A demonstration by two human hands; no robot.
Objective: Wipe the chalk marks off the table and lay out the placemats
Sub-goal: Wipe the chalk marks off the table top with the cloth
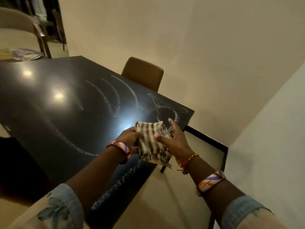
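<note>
A dark glossy table (49,113) carries white chalk marks (125,90): several curved arcs in the middle, a ring near the right corner and smears along the near edge. I hold a folded striped cloth (150,138), beige and dark, above the table's right end. My left hand (130,138) grips its left edge. My right hand (173,141) lies against its right side, thumb pressed on the fabric. A stack of placemats (26,54) lies at the table's far left corner.
A brown chair (143,73) stands at the table's far side against the beige wall. Another chair (19,23) is at the far left end. A black-framed piece of furniture (221,149) sits low to the right of the table.
</note>
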